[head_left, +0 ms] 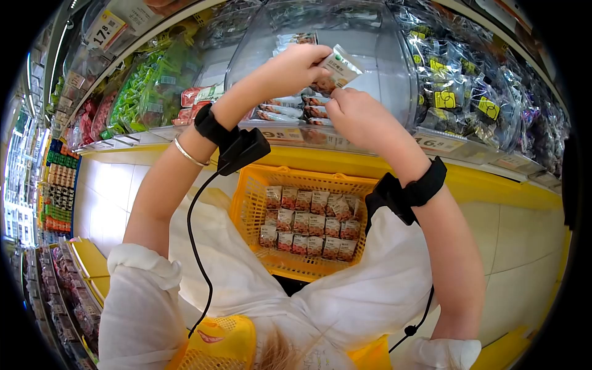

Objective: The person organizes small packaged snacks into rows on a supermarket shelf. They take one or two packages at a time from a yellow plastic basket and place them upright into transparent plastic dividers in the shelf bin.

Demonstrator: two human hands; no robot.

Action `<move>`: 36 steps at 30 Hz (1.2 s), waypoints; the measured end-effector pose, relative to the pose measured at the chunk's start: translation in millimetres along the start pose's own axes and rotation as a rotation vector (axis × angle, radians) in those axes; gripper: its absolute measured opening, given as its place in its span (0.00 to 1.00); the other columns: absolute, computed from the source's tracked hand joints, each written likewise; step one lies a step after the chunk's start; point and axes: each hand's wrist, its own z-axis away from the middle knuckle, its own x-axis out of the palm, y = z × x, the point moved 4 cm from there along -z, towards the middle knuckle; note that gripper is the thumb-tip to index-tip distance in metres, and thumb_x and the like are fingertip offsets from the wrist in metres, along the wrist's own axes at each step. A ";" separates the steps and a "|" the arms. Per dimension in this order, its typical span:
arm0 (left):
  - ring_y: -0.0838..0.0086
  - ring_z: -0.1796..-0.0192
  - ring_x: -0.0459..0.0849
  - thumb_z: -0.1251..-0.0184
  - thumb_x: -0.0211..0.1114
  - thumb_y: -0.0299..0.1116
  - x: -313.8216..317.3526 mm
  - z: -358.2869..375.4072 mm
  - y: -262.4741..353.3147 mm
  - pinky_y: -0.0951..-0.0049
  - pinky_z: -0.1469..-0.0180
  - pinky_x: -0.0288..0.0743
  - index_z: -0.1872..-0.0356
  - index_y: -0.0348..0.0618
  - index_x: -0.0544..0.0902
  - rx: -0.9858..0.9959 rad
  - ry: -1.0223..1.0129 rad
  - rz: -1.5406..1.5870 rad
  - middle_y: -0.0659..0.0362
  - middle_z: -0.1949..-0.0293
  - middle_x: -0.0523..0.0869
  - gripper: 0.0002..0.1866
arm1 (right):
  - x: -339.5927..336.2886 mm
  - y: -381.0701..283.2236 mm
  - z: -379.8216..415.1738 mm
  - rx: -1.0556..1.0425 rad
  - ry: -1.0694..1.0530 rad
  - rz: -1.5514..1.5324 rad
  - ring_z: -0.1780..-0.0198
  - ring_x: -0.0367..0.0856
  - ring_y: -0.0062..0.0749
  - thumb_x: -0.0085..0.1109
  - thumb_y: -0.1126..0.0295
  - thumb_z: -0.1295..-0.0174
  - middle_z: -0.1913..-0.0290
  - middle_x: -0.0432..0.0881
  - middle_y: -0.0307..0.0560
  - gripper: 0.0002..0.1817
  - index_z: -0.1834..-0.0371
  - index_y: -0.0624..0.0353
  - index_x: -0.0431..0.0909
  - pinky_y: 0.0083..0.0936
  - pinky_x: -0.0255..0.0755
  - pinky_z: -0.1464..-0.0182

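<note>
A small white-and-brown snack packet is held up above a clear plastic shelf bin. My left hand pinches the packet along its left side. At the packet's lower corner, my right hand has its thumb and fingers closed on the edge. Stacked packets of similar look lie in the bin beneath my hands. Between my legs stands a yellow basket, with rows of similar snack packets inside.
Green-wrapped snacks and red-and-white packets fill the shelf to the left. Black bags with yellow labels sit in the right-hand bin. A shelf edge with price tags runs across the front. Black cables hang from both wrist straps.
</note>
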 end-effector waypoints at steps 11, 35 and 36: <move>0.47 0.62 0.78 0.41 0.58 0.26 16.7 -1.6 -8.0 0.59 0.58 0.72 0.53 0.34 0.76 0.050 -0.259 -0.347 0.42 0.67 0.81 0.14 | -5.2 -4.0 2.8 0.010 0.099 -0.093 0.65 0.77 0.62 0.44 0.65 0.39 0.70 0.78 0.68 0.18 0.72 0.72 0.76 0.46 0.74 0.60; 0.50 0.55 0.79 0.36 0.55 0.28 15.2 33.3 9.2 0.62 0.52 0.73 0.50 0.32 0.77 0.129 -0.175 -0.335 0.44 0.58 0.82 0.15 | -2.7 16.5 0.3 0.287 0.026 -0.208 0.54 0.74 0.63 0.41 0.78 0.45 0.60 0.78 0.68 0.18 0.50 0.62 0.69 0.45 0.67 0.52; 0.51 0.55 0.80 0.36 0.58 0.30 14.3 35.5 10.1 0.63 0.52 0.73 0.51 0.32 0.77 0.114 -0.125 -0.292 0.45 0.58 0.82 0.15 | -2.9 15.9 -0.1 0.288 0.022 -0.208 0.54 0.74 0.63 0.41 0.78 0.45 0.60 0.78 0.68 0.18 0.50 0.62 0.69 0.45 0.67 0.52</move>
